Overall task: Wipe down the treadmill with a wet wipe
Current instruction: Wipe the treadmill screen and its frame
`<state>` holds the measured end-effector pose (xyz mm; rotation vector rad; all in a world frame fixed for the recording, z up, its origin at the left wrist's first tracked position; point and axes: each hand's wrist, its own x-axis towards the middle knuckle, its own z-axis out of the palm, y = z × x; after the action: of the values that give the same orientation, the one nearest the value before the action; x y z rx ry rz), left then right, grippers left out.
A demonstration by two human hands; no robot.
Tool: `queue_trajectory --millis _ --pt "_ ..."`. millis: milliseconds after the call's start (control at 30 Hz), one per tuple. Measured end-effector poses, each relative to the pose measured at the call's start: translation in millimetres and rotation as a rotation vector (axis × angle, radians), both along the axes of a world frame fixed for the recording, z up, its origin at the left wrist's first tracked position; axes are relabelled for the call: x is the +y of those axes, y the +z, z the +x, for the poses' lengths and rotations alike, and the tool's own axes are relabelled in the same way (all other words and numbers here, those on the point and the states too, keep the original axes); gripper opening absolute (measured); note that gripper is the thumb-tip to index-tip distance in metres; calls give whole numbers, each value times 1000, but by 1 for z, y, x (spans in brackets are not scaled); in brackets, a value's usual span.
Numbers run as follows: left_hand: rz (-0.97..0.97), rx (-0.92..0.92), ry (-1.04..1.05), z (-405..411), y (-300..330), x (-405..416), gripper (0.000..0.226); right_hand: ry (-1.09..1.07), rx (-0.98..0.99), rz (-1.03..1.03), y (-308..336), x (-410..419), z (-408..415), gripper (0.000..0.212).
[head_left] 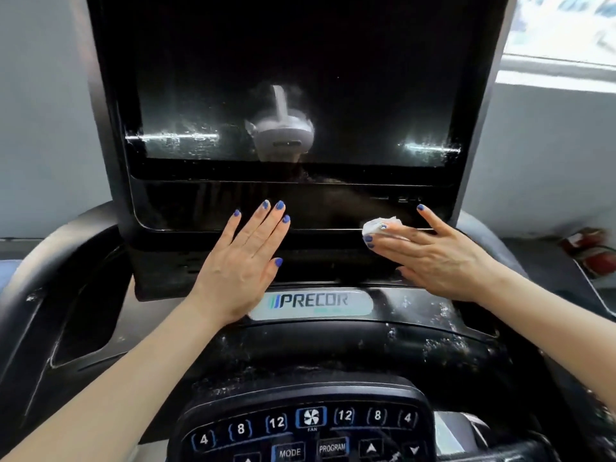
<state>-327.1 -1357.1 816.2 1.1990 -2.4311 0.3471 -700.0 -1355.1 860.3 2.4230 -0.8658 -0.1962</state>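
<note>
**Here, a damp wipe meets a treadmill's glossy console**

Here the right hand (430, 251) presses a small white wet wipe (380, 225) against the lower black panel (320, 208) of the treadmill (100, 328), just beneath the dark screen (300, 95). The wipe sits bunched under flat, near-straight fingers, with its crumpled edge showing past the fingertips; whether the thumb also pinches it cannot be told. The left hand (245, 261) lies spread and flat on the same panel, holding nothing and seemingly bracing the console. Streaks and speckled residue show along the screen's lower edge and on the ledge beside the brand badge (311, 303), while the button pad (306, 431) sits nearest the camera.

The wipe looks light, limp and moist, so it will likely fold, slide and ball up rather than keep a shape; flat finger pressure on its middle seems a better hold than a pinch at one corner. The panel appears hard and slick, and should let the wipe glide. The screen is probably the fragile part and wants gentler pressure, as do the buttons
</note>
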Motion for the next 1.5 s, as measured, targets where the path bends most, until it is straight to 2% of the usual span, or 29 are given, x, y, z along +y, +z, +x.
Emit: queue_trajectory --millis 167,300,433,567,733,900,1000,1167,1233,1367,1500 --pt "1 -19 -69 -36 5 -1 58 -84 -32 -9 -3 16 -49 62" --pt "9 -13 -102 -68 8 -5 58 -202 -165 3 -12 30 -60 65" --pt "-1 -18 -130 -103 12 -9 57 -431 -449 48 -37 43 -45 78" --pt "-29 -18 -135 -134 16 -14 56 -609 -799 112 -52 47 -14 74" --pt "-61 -32 -81 -151 13 -15 56 -651 -1088 181 -58 40 6 70" --pt "-85 -76 -51 -151 13 -17 56 -625 -1339 218 -22 -5 -6 69" --pt "-89 -88 -47 -151 12 -17 57 -578 -1355 211 -18 -10 0 73" --pt "-105 -109 -35 -152 11 -18 57 -499 -1164 122 -35 -1 -12 70" --pt "-110 -115 -32 -152 10 -19 57 -495 -1194 146 -26 -9 -19 69" --pt "-113 -109 -30 -152 10 -19 57 -549 -1389 231 3 -37 -24 66" --pt "-108 -108 -44 -150 11 -19 58 -493 -1303 150 11 -36 -15 69"
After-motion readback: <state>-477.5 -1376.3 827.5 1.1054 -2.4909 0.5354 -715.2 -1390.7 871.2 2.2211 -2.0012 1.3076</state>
